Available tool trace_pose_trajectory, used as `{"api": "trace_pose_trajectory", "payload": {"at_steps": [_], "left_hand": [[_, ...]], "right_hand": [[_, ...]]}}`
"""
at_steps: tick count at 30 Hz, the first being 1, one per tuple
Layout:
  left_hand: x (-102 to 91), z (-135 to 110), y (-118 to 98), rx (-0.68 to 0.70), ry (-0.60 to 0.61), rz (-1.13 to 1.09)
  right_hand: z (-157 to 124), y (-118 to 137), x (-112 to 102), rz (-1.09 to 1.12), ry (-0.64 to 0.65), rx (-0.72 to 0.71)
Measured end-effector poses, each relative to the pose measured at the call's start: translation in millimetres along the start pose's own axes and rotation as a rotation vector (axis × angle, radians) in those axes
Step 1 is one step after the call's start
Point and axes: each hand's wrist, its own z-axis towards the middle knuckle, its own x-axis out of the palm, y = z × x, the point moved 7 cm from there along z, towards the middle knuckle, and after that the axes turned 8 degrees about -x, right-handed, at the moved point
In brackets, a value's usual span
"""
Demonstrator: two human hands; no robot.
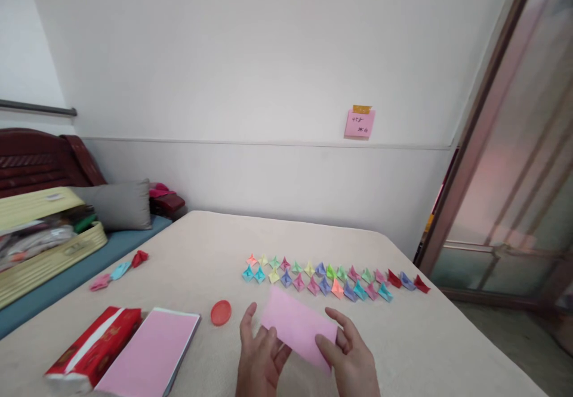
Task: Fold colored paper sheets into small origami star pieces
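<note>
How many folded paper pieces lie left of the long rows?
3: a pink piece, a blue piece and a red piece, in a line near the beige surface's left edge.

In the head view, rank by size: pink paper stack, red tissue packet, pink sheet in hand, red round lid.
Pink paper stack, largest.
Red tissue packet and pink sheet: too alike to rank, the sheet being nearer the camera.
Red round lid, smallest.

Matt pink paper sheet, glossy red plastic lid, beige cloth cover
</note>
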Motion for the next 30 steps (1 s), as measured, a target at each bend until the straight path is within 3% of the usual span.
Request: {"api": "trace_pose_trajectory", "payload": {"at_steps": [3,6,8,12,15,20,25,30], "left_hand": [[2.1,-2,0,0.071,0.035,0.084],[-0.5,2,9,0.041,0.078,0.248],[-6.7,5,10,0.045,0.044,0.391],[-14.1,8,-1,0.082,-0.003,0.472],[-13.0,7,-7,0.084,0.019,0.423],[-6.8,4,-5,0.101,0.085,0.432],[1.5,-3,-4,0.137,0.152,0.562],[4.5,-7,-3,0.152,0.136,0.495]], "right_hand": [[0,-1,1,0.007,0.005,-0.025],[-1,4,2,-0.05,0.027,-0.07],[-1,11,3,-0.129,0.059,-0.129],[3,19,5,-0.139,0.275,-0.118],[9,19,0,-0.069,0.424,-0.068],[8,24,3,-0.14,0.585,-0.112],[0,29,13,-0.051,0.509,-0.089],[0,31,14,-0.076,0.453,-0.146]]}}
